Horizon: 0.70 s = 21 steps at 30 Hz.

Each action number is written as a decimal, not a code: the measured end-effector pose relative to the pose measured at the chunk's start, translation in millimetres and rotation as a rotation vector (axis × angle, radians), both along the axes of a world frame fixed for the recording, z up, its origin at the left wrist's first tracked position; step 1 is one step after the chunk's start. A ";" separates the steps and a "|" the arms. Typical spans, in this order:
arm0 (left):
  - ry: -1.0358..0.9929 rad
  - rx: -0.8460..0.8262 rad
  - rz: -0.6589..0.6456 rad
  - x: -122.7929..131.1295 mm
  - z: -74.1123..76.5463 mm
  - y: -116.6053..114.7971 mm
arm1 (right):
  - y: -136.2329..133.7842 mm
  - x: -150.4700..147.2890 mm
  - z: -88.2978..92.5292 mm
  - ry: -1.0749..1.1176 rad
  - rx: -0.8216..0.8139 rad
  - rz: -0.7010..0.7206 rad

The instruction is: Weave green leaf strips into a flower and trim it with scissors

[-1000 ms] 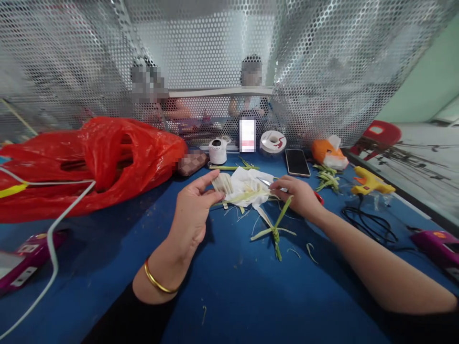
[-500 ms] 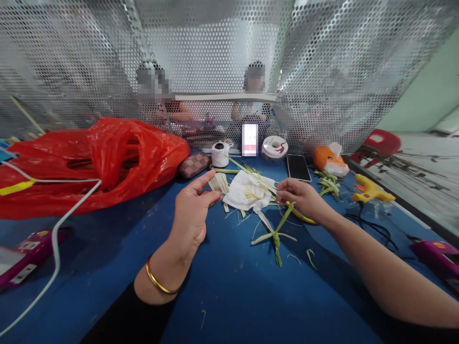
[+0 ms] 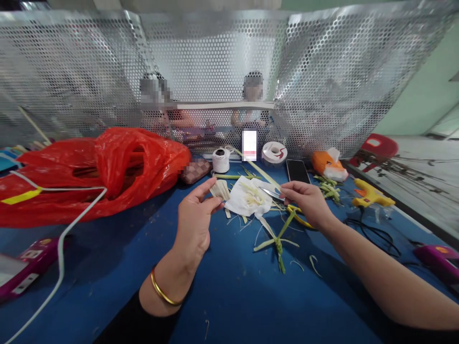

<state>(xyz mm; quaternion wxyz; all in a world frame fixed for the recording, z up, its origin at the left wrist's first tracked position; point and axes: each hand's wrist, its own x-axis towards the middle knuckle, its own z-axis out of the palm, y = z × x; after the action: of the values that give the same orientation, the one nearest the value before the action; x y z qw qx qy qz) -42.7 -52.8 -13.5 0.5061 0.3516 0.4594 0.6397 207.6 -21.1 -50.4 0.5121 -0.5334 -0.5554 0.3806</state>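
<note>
Since a second ago, the long pale strip (image 3: 263,171) has swung from lying across the white tissue (image 3: 234,202) to slanting away between 10 and 11 o'clock from the right hand (image 3: 307,200). One small bundle of pale layers (image 3: 219,189) sits at 9 o'clock of the tissue, pinched between thumb and fingers of the left hand (image 3: 193,217), probably so its layers stay flat together; how many cannot be counted. The right thumb and fingers pinch the single strip by its near end, seemingly to leave its length free. One pair of scissors (image 3: 275,195) shows beneath that hand, blades over the tissue; whether any finger holds it, I cannot tell. The one tissue carries pale scraps (image 3: 251,193), too many to count, perhaps gathered to keep the table (image 3: 229,291) tidy. One knotted green leaf piece (image 3: 278,244) lies at 5 o'clock. Farther out, one thread spool (image 3: 221,165) stands at 11, one ribbon roll (image 3: 267,154) at 1, one dark phone (image 3: 298,172) at 2, one yellow glue gun (image 3: 375,193) at 3. Two purple tools (image 3: 47,253) flank the table at 8 and 4.
</note>
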 end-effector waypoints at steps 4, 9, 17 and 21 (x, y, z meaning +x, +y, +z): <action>-0.001 0.028 0.035 2.8 3.4 -3.6 | 19.3 -23.1 8.4 -0.144 -0.063 0.193; -0.017 0.044 0.063 -0.4 6.7 -4.0 | 52.2 -66.9 27.9 -0.398 -0.024 0.385; -0.019 0.015 0.042 -0.6 6.8 -4.2 | 72.5 -37.6 13.9 -0.858 0.101 0.169; 0.013 -0.011 -0.004 3.8 4.5 -6.2 | 57.5 -28.1 -11.7 -0.876 0.128 0.105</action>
<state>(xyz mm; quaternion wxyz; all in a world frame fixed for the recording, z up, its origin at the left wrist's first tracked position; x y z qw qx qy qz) -38.9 -59.0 -9.0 0.5066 0.3537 0.4654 0.6338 179.5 36.4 -62.1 0.2404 -0.5826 -0.7687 0.1092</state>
